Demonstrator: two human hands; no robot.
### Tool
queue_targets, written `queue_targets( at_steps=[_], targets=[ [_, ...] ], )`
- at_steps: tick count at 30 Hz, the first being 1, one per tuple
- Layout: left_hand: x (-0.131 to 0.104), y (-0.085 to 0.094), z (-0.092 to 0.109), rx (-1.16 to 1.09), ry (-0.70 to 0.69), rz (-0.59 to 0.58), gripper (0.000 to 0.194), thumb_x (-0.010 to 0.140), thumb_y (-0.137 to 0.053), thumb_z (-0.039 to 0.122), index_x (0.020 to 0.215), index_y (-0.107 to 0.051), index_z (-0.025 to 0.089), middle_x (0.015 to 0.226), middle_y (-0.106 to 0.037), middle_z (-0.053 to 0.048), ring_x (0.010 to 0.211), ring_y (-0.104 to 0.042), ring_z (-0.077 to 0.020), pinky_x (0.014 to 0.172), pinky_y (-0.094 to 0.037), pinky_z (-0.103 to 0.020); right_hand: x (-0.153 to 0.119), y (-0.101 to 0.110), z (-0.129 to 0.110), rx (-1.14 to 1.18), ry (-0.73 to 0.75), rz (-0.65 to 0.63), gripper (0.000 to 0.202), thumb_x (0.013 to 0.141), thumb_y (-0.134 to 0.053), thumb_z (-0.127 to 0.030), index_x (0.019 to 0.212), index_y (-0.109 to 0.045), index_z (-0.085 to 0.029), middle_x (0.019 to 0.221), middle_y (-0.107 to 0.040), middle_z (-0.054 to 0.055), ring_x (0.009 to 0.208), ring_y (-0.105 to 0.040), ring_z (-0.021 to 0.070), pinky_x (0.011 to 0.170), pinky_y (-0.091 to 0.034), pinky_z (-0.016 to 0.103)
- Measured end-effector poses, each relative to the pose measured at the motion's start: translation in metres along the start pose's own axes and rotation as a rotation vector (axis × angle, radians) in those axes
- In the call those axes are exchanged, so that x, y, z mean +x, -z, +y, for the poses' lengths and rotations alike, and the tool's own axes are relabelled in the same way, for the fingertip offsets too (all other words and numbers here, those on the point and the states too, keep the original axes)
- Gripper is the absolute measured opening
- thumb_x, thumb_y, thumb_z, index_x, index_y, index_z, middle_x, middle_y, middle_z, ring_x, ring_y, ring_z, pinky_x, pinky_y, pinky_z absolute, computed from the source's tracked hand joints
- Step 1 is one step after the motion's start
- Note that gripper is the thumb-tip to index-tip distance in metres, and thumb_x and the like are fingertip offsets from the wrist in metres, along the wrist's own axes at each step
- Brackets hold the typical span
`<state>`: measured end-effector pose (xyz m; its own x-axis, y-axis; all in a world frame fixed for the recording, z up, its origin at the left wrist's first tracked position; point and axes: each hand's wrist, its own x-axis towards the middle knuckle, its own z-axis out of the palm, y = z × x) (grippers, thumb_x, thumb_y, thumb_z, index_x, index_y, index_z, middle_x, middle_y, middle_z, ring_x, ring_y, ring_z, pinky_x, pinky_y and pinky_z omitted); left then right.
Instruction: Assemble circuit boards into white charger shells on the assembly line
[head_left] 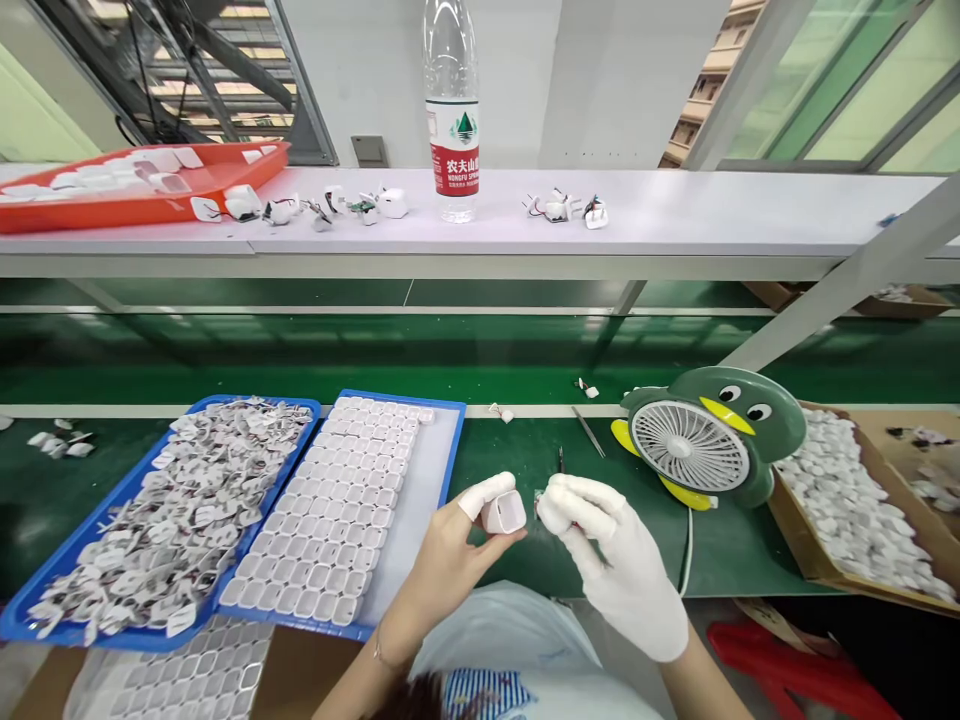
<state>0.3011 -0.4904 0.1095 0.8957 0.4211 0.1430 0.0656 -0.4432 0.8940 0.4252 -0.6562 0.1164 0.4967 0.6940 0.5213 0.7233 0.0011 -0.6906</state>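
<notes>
Left grip (450, 545) — closed on a white cup (505, 512), held out at its tips. Right grip (616, 560), gloved, pinched on a small white piece (552, 514) just beside the cup — both toward the counter's (517, 450) near edge.

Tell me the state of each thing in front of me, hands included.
Left hand: closed on the white case.
White case: held, open end showing.
Right hand: gloved, closed on a small part, mostly hidden.
Left blue tray: heaped with wired parts.
Right blue tray: part-filled with open cases.
Orange tray: holding white parts.
Bottle: upright, top out of frame.
Fan: facing this way; running or not unclear.
Cardboard box: open, full of white pieces.
</notes>
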Motion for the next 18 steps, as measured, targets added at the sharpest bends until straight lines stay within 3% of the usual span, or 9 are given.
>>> queue_targets(
  at_steps=[3, 7, 11, 18],
  targets=[
    [0.0, 0.003, 0.007, 0.12, -0.144, 0.014, 0.044, 0.086, -0.067, 0.026, 0.128, -0.054, 0.026, 0.112, -0.072, -0.006, 0.09, -0.07, -0.0186, 0.073, -0.06, -0.029, 0.005, 0.002, -0.007, -0.091, 0.115, -0.051, 0.062, 0.091, -0.048, -0.004, 0.147, -0.034, -0.028, 0.113, -0.065, 0.007, 0.107, -0.062, 0.0163, 0.088, -0.057, 0.03],
    [-0.001, 0.004, 0.01, 0.195, -0.293, 0.025, 0.045, 0.087, -0.065, 0.018, 0.13, -0.053, 0.025, 0.116, -0.07, -0.007, 0.101, -0.069, -0.0205, 0.084, -0.06, -0.032, 0.007, 0.002, -0.012, -0.194, 0.171, -0.122, 0.068, 0.092, -0.043, -0.007, 0.152, -0.021, -0.03, 0.112, -0.066, 0.008, 0.102, -0.065, 0.02, 0.082, -0.06, 0.036],
    [-0.004, 0.004, 0.008, 0.216, -0.305, 0.041, 0.048, 0.086, -0.065, 0.017, 0.131, -0.052, 0.025, 0.118, -0.07, -0.008, 0.103, -0.069, -0.0219, 0.086, -0.06, -0.034, 0.008, 0.002, -0.015, -0.302, 0.196, -0.134, 0.071, 0.092, -0.04, -0.008, 0.154, -0.015, -0.031, 0.114, -0.065, 0.011, 0.1, -0.067, 0.0243, 0.078, -0.061, 0.042],
    [-0.006, 0.004, 0.01, 0.196, -0.229, 0.022, 0.043, 0.087, -0.065, 0.021, 0.129, -0.054, 0.024, 0.111, -0.072, -0.007, 0.095, -0.07, -0.0228, 0.082, -0.06, -0.035, 0.023, 0.002, -0.03, -0.232, 0.21, -0.207, 0.069, 0.094, -0.037, -0.008, 0.154, -0.011, -0.029, 0.107, -0.068, 0.007, 0.091, -0.067, 0.0194, 0.076, -0.06, 0.034]
  ],
)
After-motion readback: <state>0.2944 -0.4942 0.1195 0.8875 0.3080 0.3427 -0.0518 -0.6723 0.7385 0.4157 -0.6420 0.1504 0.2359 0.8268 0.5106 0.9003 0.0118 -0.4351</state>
